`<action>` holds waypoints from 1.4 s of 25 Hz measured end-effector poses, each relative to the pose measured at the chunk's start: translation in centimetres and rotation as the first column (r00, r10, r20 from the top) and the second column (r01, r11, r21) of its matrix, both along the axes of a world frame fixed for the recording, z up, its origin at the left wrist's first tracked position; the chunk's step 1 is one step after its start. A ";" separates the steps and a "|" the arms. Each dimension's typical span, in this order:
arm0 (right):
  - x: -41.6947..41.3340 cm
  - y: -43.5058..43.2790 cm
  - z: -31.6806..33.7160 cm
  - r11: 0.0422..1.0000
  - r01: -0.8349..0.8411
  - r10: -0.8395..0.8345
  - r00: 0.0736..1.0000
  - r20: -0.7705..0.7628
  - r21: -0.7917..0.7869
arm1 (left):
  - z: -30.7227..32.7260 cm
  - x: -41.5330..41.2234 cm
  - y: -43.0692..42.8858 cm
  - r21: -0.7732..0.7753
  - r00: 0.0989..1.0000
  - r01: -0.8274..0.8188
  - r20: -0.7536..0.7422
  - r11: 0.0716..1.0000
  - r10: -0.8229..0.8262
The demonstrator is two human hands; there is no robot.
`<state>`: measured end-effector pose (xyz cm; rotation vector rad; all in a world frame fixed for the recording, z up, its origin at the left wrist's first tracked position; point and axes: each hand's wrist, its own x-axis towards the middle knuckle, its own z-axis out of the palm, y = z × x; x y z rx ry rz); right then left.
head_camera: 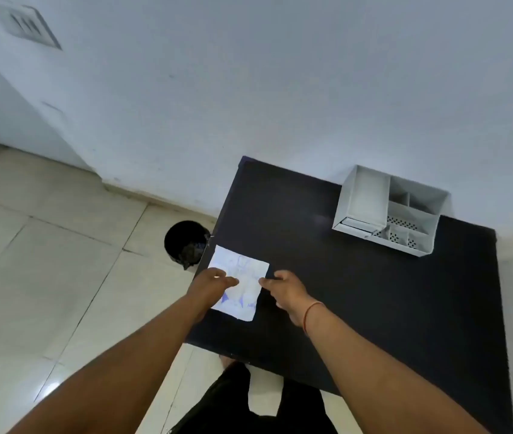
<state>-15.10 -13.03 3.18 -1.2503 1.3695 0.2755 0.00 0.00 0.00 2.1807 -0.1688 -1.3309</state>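
Head view: your left hand (211, 283) and right hand (283, 286) touch the drawn-on paper (242, 267) from opposite sides at the desk (358, 302) left edge; can't tell pinch or press.

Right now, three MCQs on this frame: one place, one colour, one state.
1. Where is the bin?
A. on the table
B. on the floor, left of the table
C. hung on the wall

2. What colour is the organizer?
A. white
B. red
C. black

3. How is the paper?
A. crumpled into a ball
B. rolled into a tube
C. flat on the table, with the left hand and right hand touching it

Answers:
1 B: the bin stands on the floor by the table's left edge.
2 A: its walls and dividers are all white.
3 C: the paper lies spread out with a hand at each side.
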 end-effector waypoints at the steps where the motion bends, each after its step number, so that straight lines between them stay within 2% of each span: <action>1: 0.6 0.4 -0.9 0.998 0.043 -0.041 0.999 -0.035 0.044 | -0.4 0.0 0.0 0.031 1.000 0.011 0.000 0.999 -0.011; 4: 2.0 1.9 -3.9 0.985 0.113 -0.107 0.993 -0.052 0.130 | -1.2 -0.2 0.6 0.063 1.000 -0.002 -0.007 0.998 0.002; 7: 3.9 2.4 -4.7 0.969 0.174 -0.179 0.984 0.014 0.176 | -0.2 0.2 0.7 0.046 0.967 -0.189 -0.167 0.981 0.194; 8: 4.4 2.2 -4.1 0.986 0.111 -0.117 0.992 0.044 0.125 | 0.4 0.5 0.6 0.034 0.930 -0.272 -0.249 0.962 0.271; 9: 4.6 1.9 -3.1 1.000 -0.007 0.007 0.998 0.070 0.005 | 1.2 0.8 0.6 0.024 0.877 -0.353 -0.339 0.935 0.340; 10: 4.5 1.6 -1.6 0.965 -0.182 0.199 0.977 0.072 -0.189 | 2.1 1.3 0.5 0.016 0.810 -0.426 -0.439 0.905 0.389; 11: 4.0 1.3 0.2 0.838 -0.345 0.395 0.918 0.035 -0.423 | 3.2 1.9 0.2 -0.005 0.730 -0.494 -0.545 0.869 0.412; 12: 3.2 1.2 2.0 0.626 -0.448 0.556 0.830 -0.038 -0.638 | 4.5 2.3 -0.1 -0.044 0.659 -0.554 -0.634 0.832 0.405; 13: 2.2 1.1 3.7 0.398 -0.486 0.657 0.743 -0.127 -0.778 | 5.8 2.5 -0.7 -0.092 0.617 -0.588 -0.694 0.804 0.372; 14: 1.0 1.1 5.2 0.230 -0.498 0.704 0.678 -0.210 -0.836 | 7.1 2.4 -1.6 -0.140 0.607 -0.595 -0.723 0.792 0.329; 15: 0.0 1.0 6.4 0.132 -0.507 0.719 0.641 -0.269 -0.852 | 8.0 2.2 -2.5 -0.182 0.631 -0.572 -0.721 0.799 0.287; 16: -1.1 0.9 7.4 0.110 -0.519 0.714 0.634 -0.296 -0.848 | 8.7 1.8 -3.5 -0.210 0.658 -0.540 -0.709 0.815 0.253; 17: -2.0 0.7 8.2 0.149 -0.529 0.702 0.652 -0.288 -0.836 | 9.2 1.3 -4.4 -0.229 0.688 -0.499 -0.692 0.836 0.221; 18: -2.8 0.4 9.2 0.227 -0.514 0.679 0.692 -0.244 -0.827 | 9.6 0.8 -5.1 -0.242 0.709 -0.457 -0.680 0.856 0.186; 20: -4.1 -0.3 10.8 0.415 -0.384 0.566 0.819 -0.097 -0.824 | 10.2 0.0 -6.4 -0.258 0.728 -0.394 -0.673 0.882 0.129; 22: -4.8 -1.2 12.0 0.487 -0.302 0.451 0.890 -0.060 -0.820 | 10.7 -0.5 -7.2 -0.278 0.743 -0.345 -0.664 0.897 0.079; 24: -5.3 -2.3 12.4 0.517 -0.387 0.430 0.889 -0.160 -0.764 | 10.9 -1.1 -7.8 -0.299 0.754 -0.304 -0.655 0.905 0.037; 26: -5.6 -3.2 12.4 0.620 -0.413 0.403 0.897 -0.180 -0.667 | 11.1 -1.5 -8.2 -0.317 0.778 -0.256 -0.629 0.913 -0.001; 29: -6.2 -4.1 12.7 0.798 -0.242 0.288 0.958 -0.003 -0.551 | 11.8 -1.9 -8.4 -0.338 0.794 -0.201 -0.605 0.919 -0.049; 31: -7.2 -4.1 13.3 0.877 -0.199 0.276 0.954 0.119 -0.438 | 12.2 -2.1 -8.4 -0.335 0.804 -0.168 -0.590 0.927 -0.068; 33: -8.4 -4.3 13.7 0.904 -0.202 0.290 0.937 0.193 -0.378 | 12.2 -2.2 -8.4 -0.328 0.809 -0.170 -0.585 0.929 -0.058; 35: -9.1 -4.4 13.8 0.913 -0.196 0.278 0.941 0.193 -0.359 | 12.2 -2.1 -8.5 -0.318 0.799 -0.199 -0.600 0.927 -0.035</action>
